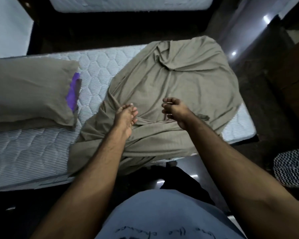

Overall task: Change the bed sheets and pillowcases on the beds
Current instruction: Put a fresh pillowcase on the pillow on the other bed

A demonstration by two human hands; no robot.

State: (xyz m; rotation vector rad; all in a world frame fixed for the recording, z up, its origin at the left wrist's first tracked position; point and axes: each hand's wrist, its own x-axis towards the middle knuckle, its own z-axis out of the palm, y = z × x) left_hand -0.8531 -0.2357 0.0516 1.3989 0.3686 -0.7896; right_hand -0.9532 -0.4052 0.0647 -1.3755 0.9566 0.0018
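Both arms stretched out over the sheet (176, 80). Left hand (125, 116) maybe pinching a fold, hard to tell. Right hand (173, 109) above it, fingers loosely curled, holding nothing.

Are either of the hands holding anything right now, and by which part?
Left hand touches a fold of the sheet; a grip can't be confirmed. Right hand holds nothing.

Dim room, dark glossy floor (245, 42) w/ bright light reflections at upper right. Second bare white mattress (131, 4) along top edge. Wooden furniture (293, 69) at right; zigzag black-white mat (292, 168) lower right.
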